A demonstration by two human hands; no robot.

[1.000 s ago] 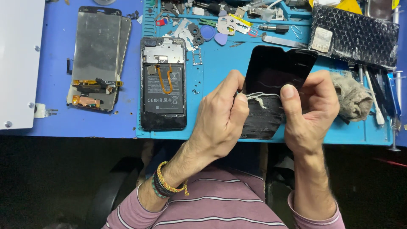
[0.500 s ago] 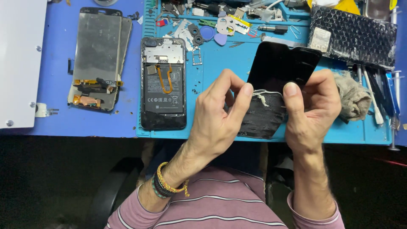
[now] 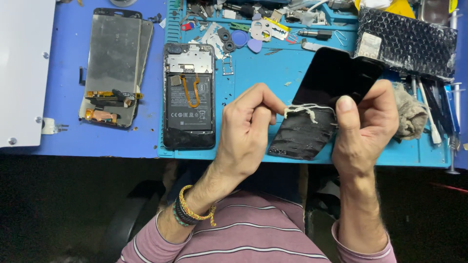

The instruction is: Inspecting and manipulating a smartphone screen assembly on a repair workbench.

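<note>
At the left of the frame two screen panels [image 3: 114, 65] lie stacked on the blue worktop [image 3: 63, 141], with an opened phone [image 3: 189, 95] showing its battery just right of them on the teal mat [image 3: 258, 63]. In the centre your left hand [image 3: 248, 129] pinches a whitish adhesive strip [image 3: 304, 111], its grip clenched on the strip's end. At the right your right hand [image 3: 368, 124] grasps the black display panel [image 3: 324, 100], held tilted above the mat's lower edge, thumb pressed on its face.

Bare mat [image 3: 253, 68] between opened phone [image 3: 189, 95], hands [image 3: 246, 131]
</note>
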